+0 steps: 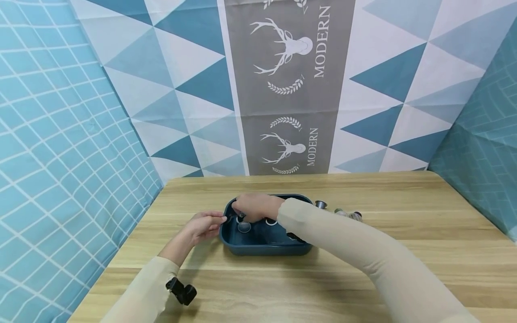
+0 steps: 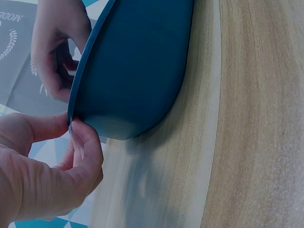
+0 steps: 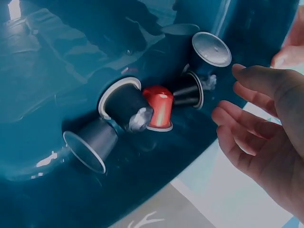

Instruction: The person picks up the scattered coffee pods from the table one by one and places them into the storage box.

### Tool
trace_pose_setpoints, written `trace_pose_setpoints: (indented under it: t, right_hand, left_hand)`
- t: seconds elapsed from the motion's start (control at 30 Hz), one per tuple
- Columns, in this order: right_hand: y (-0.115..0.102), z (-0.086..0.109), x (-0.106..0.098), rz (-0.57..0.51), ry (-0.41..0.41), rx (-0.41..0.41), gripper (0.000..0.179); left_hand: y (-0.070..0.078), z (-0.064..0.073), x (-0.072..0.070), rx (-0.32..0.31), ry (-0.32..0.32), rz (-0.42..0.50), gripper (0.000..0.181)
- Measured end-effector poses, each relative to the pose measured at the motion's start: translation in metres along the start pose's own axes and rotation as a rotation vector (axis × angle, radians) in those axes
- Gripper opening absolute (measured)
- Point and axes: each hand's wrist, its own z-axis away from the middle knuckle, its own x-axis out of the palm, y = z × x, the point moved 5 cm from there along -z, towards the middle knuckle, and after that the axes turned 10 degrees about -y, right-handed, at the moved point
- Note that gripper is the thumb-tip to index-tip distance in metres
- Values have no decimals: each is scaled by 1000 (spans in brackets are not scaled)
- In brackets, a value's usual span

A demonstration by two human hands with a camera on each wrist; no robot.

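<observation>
Right wrist view: I see the right hand (image 3: 280,161) with thumb and fingers apart and nothing between them, its tips just beside the silver-lidded capsule (image 3: 212,49) near the tub's end. The left hand (image 2: 52,173) pinches the rim of the tub (image 1: 266,250) between thumb and fingers. For this reach I judge a light, steady pinch best, so the tub neither slides nor tips. I'd bring the right fingertips low round a capsule's sides rather than press its lid, and mind the neighbours, which could roll.

Inside the tub I count five capsules: the silver-lidded one, one red capsule (image 3: 159,105) and three dark capsules (image 3: 124,105), the red one between two of the dark. Beyond the tub's right end, in the head view, I count one grey capsule (image 1: 321,204) and two small things (image 1: 355,216) I can't identify. One tub, one table (image 1: 404,211), two sleeves (image 1: 137,289).
</observation>
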Motion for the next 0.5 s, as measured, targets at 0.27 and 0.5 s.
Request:
trace_pose_setpoints:
  t: [0.27,0.5]
  right_hand:
    - [5,19,-6,24,9,-3,22]
    - [11,41,-3,12,14,-14,23]
  left_hand:
    - [2,-3,-2,10,18,33,42]
    - [1,-1,-1,2,22,33,42]
